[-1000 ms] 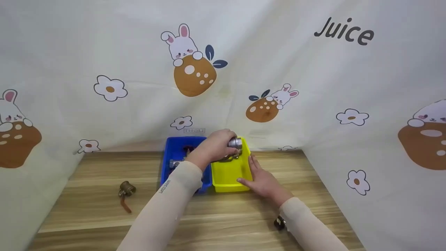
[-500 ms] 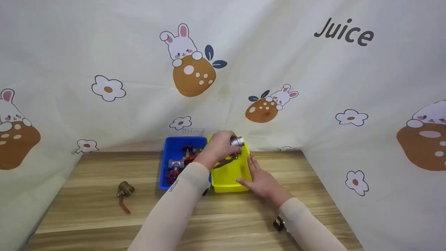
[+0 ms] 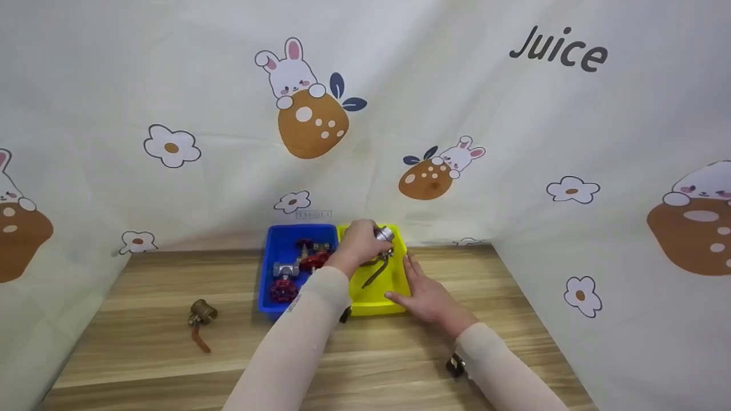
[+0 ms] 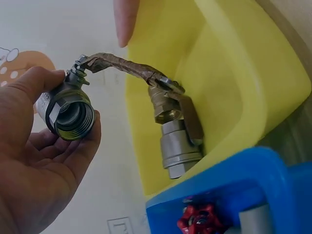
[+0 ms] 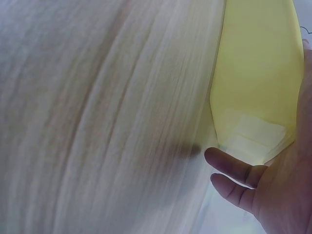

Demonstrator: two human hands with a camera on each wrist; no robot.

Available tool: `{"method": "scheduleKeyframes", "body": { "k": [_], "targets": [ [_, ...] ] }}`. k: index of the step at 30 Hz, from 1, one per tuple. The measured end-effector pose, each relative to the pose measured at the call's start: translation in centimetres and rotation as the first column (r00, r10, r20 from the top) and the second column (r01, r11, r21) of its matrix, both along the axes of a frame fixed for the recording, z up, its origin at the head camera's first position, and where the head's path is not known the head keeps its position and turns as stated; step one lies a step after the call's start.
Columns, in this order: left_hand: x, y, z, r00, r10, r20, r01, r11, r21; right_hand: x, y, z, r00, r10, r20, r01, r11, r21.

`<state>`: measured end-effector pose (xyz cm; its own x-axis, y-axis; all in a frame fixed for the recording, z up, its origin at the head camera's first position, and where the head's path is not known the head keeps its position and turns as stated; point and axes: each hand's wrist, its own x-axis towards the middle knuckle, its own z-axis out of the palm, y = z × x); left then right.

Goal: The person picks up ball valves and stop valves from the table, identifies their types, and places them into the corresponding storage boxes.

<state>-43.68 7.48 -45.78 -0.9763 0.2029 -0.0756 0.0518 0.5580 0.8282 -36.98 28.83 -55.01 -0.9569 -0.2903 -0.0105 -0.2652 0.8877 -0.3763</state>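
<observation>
My left hand grips a silver ball valve by its body, over the back of the yellow bin. The valve's long lever handle, wrapped in brownish covering, reaches out over the bin. Inside that bin, in the left wrist view, lie a brass valve and a silver valve with a brown lever. My right hand rests against the bin's right side with fingers extended and its thumb at the rim; the right wrist view shows its fingers beside the yellow wall.
Left of the yellow bin and right beside it stands a blue bin with several valves with red handwheels. A brass ball valve with an orange lever lies on the wooden table at left. A printed cloth hangs behind.
My left hand has shifted slightly down, tilting the ball valve so that its lever points toward the front of the bin. The left forearm has moved right, uncovering more of the blue bin.
</observation>
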Motion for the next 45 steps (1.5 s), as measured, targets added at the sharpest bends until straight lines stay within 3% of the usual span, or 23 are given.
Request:
{"method": "scheduleKeyframes", "body": {
  "k": [6, 11, 18, 29, 34, 39, 45],
  "targets": [
    [-0.6, 0.5, -1.2, 0.997, 0.017, 0.079, -0.017, 1.000, 0.000, 0.1, 0.1, 0.1, 1.000, 0.003, -0.010, -0.003, 1.000, -0.008],
    [-0.2, 0.5, -1.7, 0.985, 0.035, 0.167, -0.038, 0.999, 0.013, 0.3, -0.1, 0.3, 1.000, 0.003, 0.003, -0.003, 1.000, -0.001],
    [0.6, 0.5, -2.2, 0.990, 0.029, 0.136, -0.020, 0.998, -0.061, 0.4, -0.2, 0.3, 1.000, 0.004, -0.006, -0.004, 1.000, -0.008],
    [-0.3, 0.8, -3.6, 0.980, -0.079, 0.182, 0.106, 0.984, -0.144, 0.2, -0.1, 0.1, 1.000, 0.011, -0.014, -0.011, 1.000, -0.014],
    [0.2, 0.9, -3.5, 0.973, -0.054, 0.225, 0.087, 0.986, -0.140, 0.2, -0.2, 0.2, 1.000, 0.025, -0.011, -0.025, 1.000, -0.013],
    [1.1, 1.0, -3.1, 0.977, -0.036, 0.212, 0.068, 0.987, -0.145, 0.2, -0.3, 0.3, 1.000, 0.014, -0.003, -0.014, 1.000, -0.015],
    [-0.6, 1.4, -4.4, 0.970, -0.081, 0.228, 0.126, 0.973, -0.192, 0.2, -0.2, 0.2, 1.000, -0.001, 0.003, 0.001, 1.000, -0.023]
  ]
}}
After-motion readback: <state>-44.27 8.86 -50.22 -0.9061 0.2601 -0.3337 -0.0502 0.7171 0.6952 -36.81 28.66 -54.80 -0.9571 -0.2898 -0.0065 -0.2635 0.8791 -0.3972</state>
